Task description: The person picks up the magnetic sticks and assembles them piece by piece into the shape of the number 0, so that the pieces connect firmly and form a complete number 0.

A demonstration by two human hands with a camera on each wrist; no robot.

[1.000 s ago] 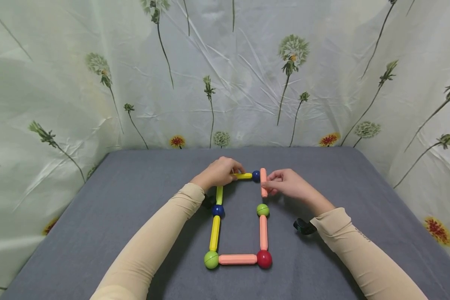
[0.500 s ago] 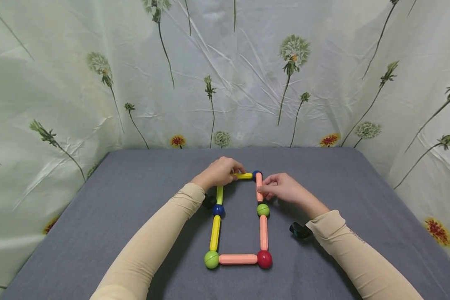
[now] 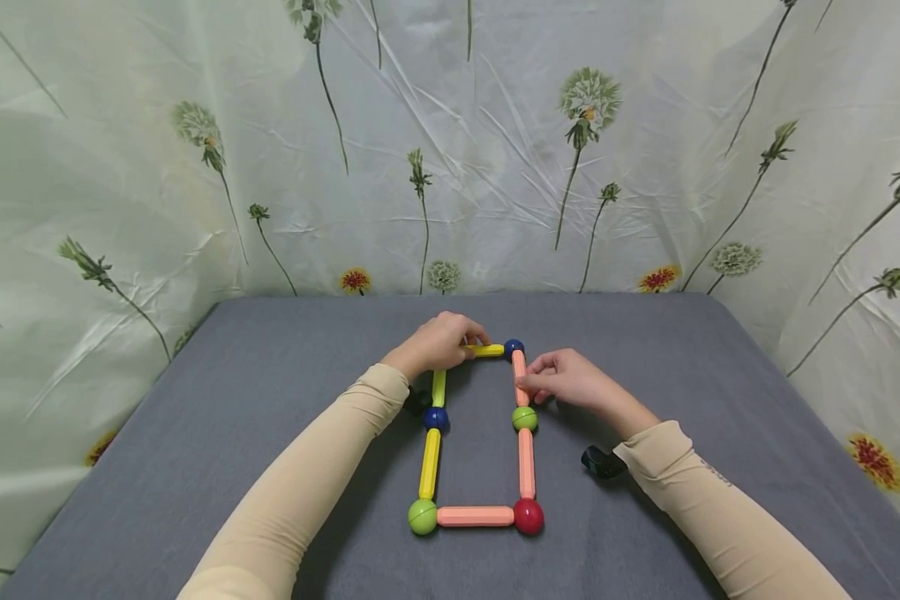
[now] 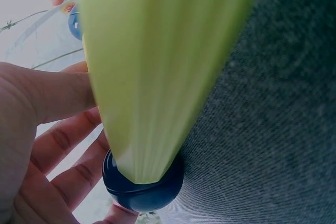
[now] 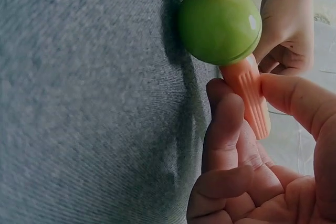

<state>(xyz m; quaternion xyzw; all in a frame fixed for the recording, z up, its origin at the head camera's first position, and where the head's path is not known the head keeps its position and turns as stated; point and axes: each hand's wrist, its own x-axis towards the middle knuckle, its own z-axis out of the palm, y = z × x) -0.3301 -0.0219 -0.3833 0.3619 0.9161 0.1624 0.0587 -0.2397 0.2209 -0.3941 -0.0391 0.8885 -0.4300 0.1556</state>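
With thumb and fingertips, my right hand (image 3: 570, 379) pinches a salmon magnetic stick (image 3: 520, 367). Its far end meets a blue ball (image 3: 513, 346), and its near end sits against a green ball (image 5: 220, 27). My left hand (image 3: 442, 340) grips a yellow magnetic stick (image 3: 489, 351) at the far left corner, covering the join in the head view. The left wrist view shows another blue ball (image 4: 144, 195) by those fingers, at the end of a yellow-green stick (image 4: 152, 77). Together the sticks and balls outline a long rectangle.
Nearer the front are a middle blue ball (image 3: 436, 417), a yellow stick (image 3: 430, 464), a light green ball (image 3: 422, 517), a salmon front stick (image 3: 476, 517), a red ball (image 3: 528, 517) and a salmon side stick (image 3: 526, 464). Grey cloth (image 3: 307, 333) covers the table; a flowered curtain (image 3: 495, 150) hangs behind.
My right hand has moved the salmon stick slightly left and toward me, so its ends now line up with the far blue ball and the green ball. My left hand stays in place.
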